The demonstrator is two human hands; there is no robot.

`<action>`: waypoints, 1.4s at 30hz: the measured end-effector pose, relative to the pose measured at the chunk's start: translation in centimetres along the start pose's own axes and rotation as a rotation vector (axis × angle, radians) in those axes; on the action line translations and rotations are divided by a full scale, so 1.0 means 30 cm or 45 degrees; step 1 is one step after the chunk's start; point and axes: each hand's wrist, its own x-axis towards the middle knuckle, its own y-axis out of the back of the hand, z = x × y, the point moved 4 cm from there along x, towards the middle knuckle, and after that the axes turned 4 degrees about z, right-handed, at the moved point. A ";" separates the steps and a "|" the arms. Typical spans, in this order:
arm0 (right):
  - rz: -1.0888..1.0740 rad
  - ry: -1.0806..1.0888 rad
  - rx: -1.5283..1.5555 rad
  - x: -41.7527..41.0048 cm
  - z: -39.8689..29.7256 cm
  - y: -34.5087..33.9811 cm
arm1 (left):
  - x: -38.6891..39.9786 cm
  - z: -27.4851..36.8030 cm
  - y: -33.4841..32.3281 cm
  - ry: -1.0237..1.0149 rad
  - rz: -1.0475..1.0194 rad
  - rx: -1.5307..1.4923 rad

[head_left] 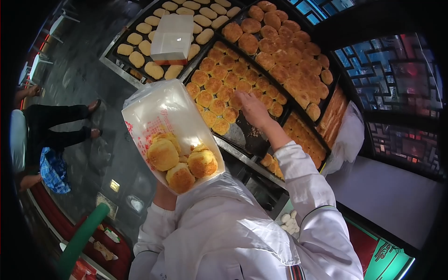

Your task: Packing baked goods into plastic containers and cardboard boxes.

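Observation:
A white paper box (168,94) with red printing tilts before my chest. Several golden round pastries (162,155) lie heaped in its near end, and clear plastic film wraps its far end. From my left hand only the wrist (165,198) shows; the box rests on that hand and hides its fingers. My right hand (252,111) reaches over a dark baking tray (257,138) with rows of browned round pastries (213,85). Its fingertips touch a pastry in the rows, but the back of the hand hides the grip. Crumbs lie on the tray's bare near corner.
Another open white box (173,35) sits on a tray of pale oval pastries (136,59). Larger browned pastries (280,49) fill the tray at upper right. A plastic bag (346,136) hangs beside the trays. To the left, a person (59,119) is on the floor area, near a green pole (84,241).

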 end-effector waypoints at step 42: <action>0.186 0.313 0.749 -0.072 -0.484 0.519 | -0.015 0.016 -0.033 -0.097 0.283 0.092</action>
